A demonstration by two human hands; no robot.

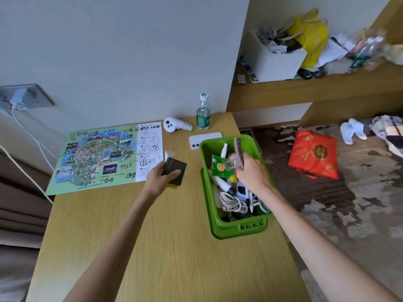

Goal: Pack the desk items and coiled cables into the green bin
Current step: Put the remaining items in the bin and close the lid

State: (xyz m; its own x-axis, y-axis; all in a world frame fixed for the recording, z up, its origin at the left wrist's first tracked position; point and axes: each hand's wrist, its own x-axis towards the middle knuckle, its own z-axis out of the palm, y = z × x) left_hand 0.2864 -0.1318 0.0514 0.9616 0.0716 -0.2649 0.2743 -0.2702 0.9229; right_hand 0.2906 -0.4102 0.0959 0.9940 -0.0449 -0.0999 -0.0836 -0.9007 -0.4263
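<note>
Fingers (245, 159) of my right hand (253, 171) curl round a brown hair clip (237, 147) over the green bin (239, 227), poised to drop it onto the coiled cable (231, 202); my left hand (159, 177) grips a dark case (175, 171) at the table (152, 236), probably next.

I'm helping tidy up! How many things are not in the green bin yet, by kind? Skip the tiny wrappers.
Paper map: 1
White controller: 1
Water bottle: 1
White phone: 1
Dark packet, in the left hand: 1
Hair clip, in the right hand: 1
Total: 6
</note>
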